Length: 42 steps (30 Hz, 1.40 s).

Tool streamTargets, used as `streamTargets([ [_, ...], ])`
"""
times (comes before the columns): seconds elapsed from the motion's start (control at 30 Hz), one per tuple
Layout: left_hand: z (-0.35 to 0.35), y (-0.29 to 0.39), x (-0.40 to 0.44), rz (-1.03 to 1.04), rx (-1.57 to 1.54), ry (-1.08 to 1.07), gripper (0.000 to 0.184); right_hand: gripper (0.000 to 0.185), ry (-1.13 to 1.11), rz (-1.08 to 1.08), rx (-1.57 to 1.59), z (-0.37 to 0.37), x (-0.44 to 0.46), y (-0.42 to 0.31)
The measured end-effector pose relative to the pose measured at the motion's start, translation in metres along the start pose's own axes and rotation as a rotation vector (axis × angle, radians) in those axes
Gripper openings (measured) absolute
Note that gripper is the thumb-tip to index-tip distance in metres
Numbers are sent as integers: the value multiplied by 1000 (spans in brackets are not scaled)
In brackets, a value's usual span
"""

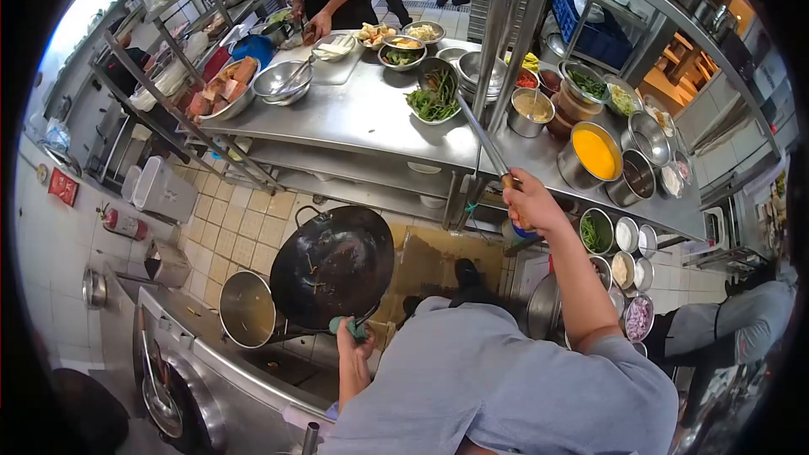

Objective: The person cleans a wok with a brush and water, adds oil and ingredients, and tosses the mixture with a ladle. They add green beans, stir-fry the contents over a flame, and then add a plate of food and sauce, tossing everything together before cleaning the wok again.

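Observation:
My right hand [531,202] grips the wooden handle of a long metal ladle [484,136]. The ladle reaches across to the steel table, its far end at a bowl of green vegetables [434,105]. Low on the left, my left hand [354,344] is closed around the handle of a big black wok [333,265], with a green cloth [350,329] between. The wok is tilted, and only a few scraps cling to its dark inside. Right beside it is a steel pot [247,309] with some liquid or residue at the bottom.
A pot of orange-yellow liquid [594,153] and several ingredient containers stand at right. A steel bowl [282,82] and a bowl of orange-red pieces [227,91] sit at left on the table. Shelf posts [497,29] rise near the ladle. Another person's hand [318,25] is across the table.

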State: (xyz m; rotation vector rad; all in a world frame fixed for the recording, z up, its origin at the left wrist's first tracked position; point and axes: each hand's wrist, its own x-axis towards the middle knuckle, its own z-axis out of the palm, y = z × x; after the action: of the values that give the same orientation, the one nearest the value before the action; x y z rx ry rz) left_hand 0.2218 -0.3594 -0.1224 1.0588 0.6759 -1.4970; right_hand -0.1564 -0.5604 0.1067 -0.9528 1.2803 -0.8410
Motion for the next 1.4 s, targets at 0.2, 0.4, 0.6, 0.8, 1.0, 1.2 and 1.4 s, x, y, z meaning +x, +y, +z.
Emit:
streamTargets([
  [0.2, 10, -11, -19, 54, 207, 92, 20, 54, 48, -92, -136, -15, 30, 39],
  [0.4, -2, -14, 6, -26, -67, -13, 15, 49, 157, -235, -468, -26, 43, 50],
  [0.6, 8, -5, -9, 30, -40, -69, 18, 50, 323, -477, -860, -13, 19, 28],
  [0.8, 42, 12, -59, 134, 83, -157, 19, 53, 211, -493, -582, 11, -7, 90],
  [1.0, 120, 29, -82, 238, 170, -250, 17, 37, -54, -357, -349, 43, -23, 114],
  [1.2, 225, 38, -49, 220, 96, -386, 17, 40, -121, -286, -387, 57, -3, 120],
  [1.4, 279, 24, -33, 382, 189, -429, 15, 41, -166, -156, -335, 44, 37, 70],
])
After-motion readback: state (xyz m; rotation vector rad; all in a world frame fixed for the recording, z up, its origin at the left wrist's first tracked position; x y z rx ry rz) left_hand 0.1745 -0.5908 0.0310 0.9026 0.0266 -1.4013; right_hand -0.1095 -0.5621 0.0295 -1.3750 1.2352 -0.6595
